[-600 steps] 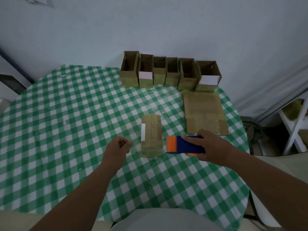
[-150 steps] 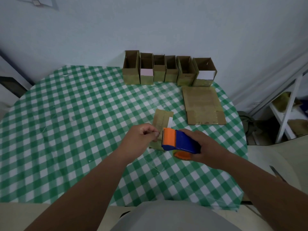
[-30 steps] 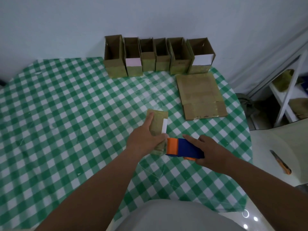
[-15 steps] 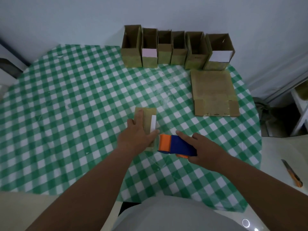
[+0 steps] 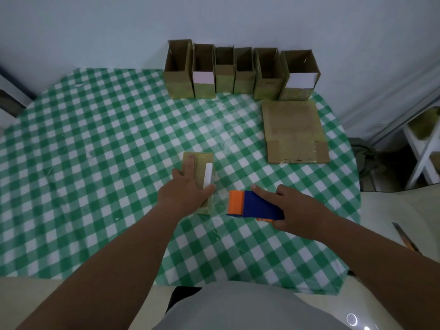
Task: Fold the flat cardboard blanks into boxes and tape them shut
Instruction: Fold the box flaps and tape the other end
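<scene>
One small box (image 5: 199,177) mid-frame, long axis running up-frame.
Left hand (image 5: 188,190) flat, pressing it; right hand (image 5: 289,208) grips tape dispenser (image 5: 252,206) just right of box's near end.

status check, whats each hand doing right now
Left hand flat, pressing small folded brown cardboard box. Right hand grips blue-and-orange tape dispenser beside it. Nothing in the way.

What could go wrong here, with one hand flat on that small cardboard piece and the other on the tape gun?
The left hand only presses the small flat cardboard blank, so it might slide on the green checked tablecloth. The right hand grips the orange and blue tape dispenser close to those fingers, so tape could catch them.
</scene>
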